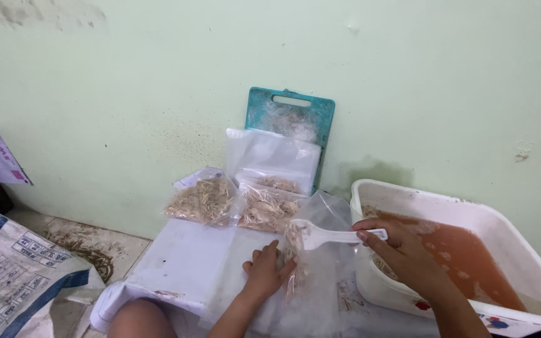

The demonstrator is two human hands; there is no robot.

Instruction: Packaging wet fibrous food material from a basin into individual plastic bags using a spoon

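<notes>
My right hand grips a white plastic spoon by its handle, the bowl of the spoon tipped into the mouth of a clear plastic bag. My left hand pinches that bag's edge and holds it open on a white sheet. Pale shredded bits sit in the spoon and inside the bag. To the right, a white tub holds orange-brown liquid with pale pieces floating in it.
Three filled clear bags of pale shreds lean near the wall, in front of a teal cutting board. A printed woven sack lies at the left on the tiled floor. My knee shows at the bottom.
</notes>
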